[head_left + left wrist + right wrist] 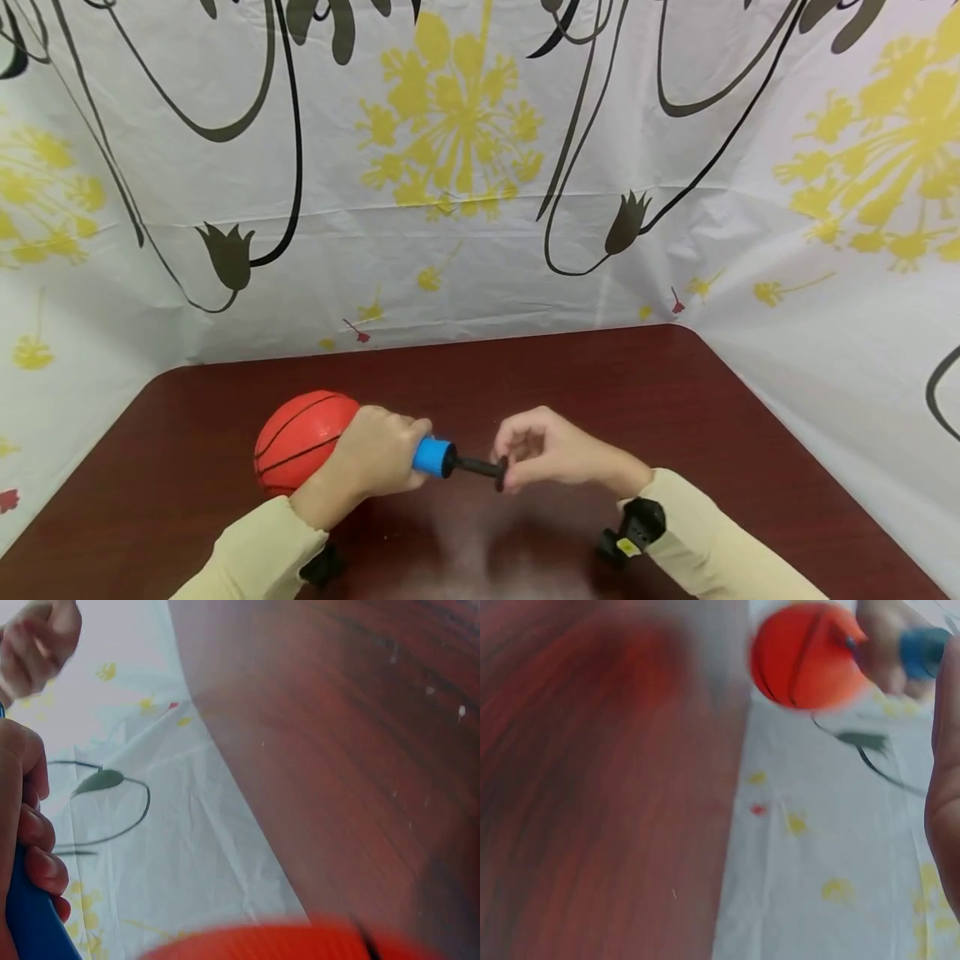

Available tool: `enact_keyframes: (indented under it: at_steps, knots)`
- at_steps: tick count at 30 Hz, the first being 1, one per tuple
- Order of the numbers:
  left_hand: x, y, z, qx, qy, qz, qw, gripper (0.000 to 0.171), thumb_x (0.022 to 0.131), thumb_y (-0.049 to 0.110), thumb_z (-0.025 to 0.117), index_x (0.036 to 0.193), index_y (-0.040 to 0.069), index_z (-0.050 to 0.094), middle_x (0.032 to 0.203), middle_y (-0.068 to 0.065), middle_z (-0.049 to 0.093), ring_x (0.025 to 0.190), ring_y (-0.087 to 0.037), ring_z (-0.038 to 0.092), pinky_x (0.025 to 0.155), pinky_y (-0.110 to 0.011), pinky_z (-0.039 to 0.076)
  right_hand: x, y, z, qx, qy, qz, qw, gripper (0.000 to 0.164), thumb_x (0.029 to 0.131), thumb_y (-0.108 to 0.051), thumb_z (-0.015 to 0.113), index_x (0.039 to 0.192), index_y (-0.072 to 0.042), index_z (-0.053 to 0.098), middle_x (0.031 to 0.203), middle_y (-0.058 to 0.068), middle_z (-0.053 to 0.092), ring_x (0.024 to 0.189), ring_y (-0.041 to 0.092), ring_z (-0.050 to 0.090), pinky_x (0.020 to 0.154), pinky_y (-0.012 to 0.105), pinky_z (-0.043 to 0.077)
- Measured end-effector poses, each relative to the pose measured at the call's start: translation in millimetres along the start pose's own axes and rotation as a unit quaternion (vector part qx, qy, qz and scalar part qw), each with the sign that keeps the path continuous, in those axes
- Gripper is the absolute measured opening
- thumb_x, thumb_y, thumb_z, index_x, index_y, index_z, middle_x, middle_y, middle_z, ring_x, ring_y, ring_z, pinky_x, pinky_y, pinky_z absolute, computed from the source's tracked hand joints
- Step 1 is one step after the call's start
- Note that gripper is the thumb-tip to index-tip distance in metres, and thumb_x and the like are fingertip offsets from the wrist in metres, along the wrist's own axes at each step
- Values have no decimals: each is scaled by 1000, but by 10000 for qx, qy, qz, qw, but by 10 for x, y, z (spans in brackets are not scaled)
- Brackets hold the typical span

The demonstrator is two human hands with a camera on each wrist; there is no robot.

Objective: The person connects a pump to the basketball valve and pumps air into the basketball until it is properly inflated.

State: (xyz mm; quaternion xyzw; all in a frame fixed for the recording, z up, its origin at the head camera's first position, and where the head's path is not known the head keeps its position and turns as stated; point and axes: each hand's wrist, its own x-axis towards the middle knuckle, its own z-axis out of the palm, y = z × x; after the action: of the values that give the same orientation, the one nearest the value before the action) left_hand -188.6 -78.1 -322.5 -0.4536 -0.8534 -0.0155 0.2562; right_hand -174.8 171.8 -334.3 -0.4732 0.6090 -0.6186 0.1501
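Observation:
My left hand (381,454) grips the blue barrel of a small hand pump (432,457), its fingers wrapped round it in the left wrist view. A black rod ending in a black handle (501,473) sticks out of the barrel to the right. My right hand (557,450) pinches this handle between thumb and fingers. Left of the pump is a red basketball (300,437) with black lines, partly behind my left hand. The pump's far end points at the ball in the right wrist view (806,656), but blur hides whether it goes in.
Beneath the hands lies a dark red-brown tabletop (600,375) with rounded far corners. A white sheet (480,275) printed with yellow and dark plant shapes hangs behind and at both sides. Black wrist cameras (641,523) are strapped over the pale sleeves.

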Motion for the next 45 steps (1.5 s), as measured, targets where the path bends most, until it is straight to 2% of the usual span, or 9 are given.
enact_keyframes:
  at_steps: [4,8,13,19,22,28,32,39,45]
  knots:
    - [-58,-54,-32,56,51,-218,9997,27,58,27,71,67,11,51,52,5,49,41,-6,41,40,-21,33,-191,-125,-161,603,-238,-214,9977,26,80,-7,62,82,13,46,86,-1,60,69,7,61,55,29,51]
    - [-75,-58,-36,159,115,-253,9995,27,57,28,70,65,12,50,51,6,48,40,-6,41,39,-21,33,-220,-130,-186,747,-353,-364,9959,26,82,-9,60,80,12,45,83,4,59,69,7,62,53,31,51]
    - [15,12,-24,135,161,-85,9997,27,56,28,70,64,13,48,50,7,44,40,-5,37,40,-20,30,32,-9,-16,-139,-122,-362,9992,25,79,-14,63,78,8,50,70,22,53,66,5,59,52,31,50]
    - [50,68,19,144,82,71,9998,27,58,27,70,63,13,47,48,7,41,39,-6,33,40,-19,30,174,90,91,-773,167,-122,9968,19,78,-13,64,78,3,53,71,23,54,61,6,58,50,35,50]
    - [63,86,6,113,-7,154,9998,27,59,27,69,64,13,47,49,7,41,39,-5,34,40,-19,29,81,64,58,-561,182,-50,9982,19,78,-10,65,79,4,53,72,20,57,62,5,58,51,32,50]
    - [-14,-14,-45,55,170,-12,9998,28,59,27,70,66,12,48,51,7,45,40,-4,37,40,-20,31,-194,-133,-129,699,-297,-211,9969,27,79,-7,63,81,14,45,85,1,60,72,7,61,59,23,50]
    - [-91,-59,-35,211,258,-130,9994,29,57,27,70,64,12,46,50,6,44,39,-5,38,39,-20,33,-272,-145,-187,850,-435,-240,9951,23,81,-4,61,81,13,45,84,2,60,70,7,61,57,27,51]
    - [75,131,-20,413,56,-92,9991,29,56,30,70,61,13,47,49,6,43,38,-6,35,38,-21,28,-28,30,-75,30,-348,-354,9988,22,80,-12,61,80,6,50,73,20,50,68,4,53,54,18,44]
    - [103,181,-3,400,-40,-69,9992,30,58,32,71,63,13,48,49,5,43,39,-6,35,39,-20,31,91,39,14,-638,-33,-63,9979,14,78,-9,63,81,1,54,73,20,52,63,5,55,49,28,48]
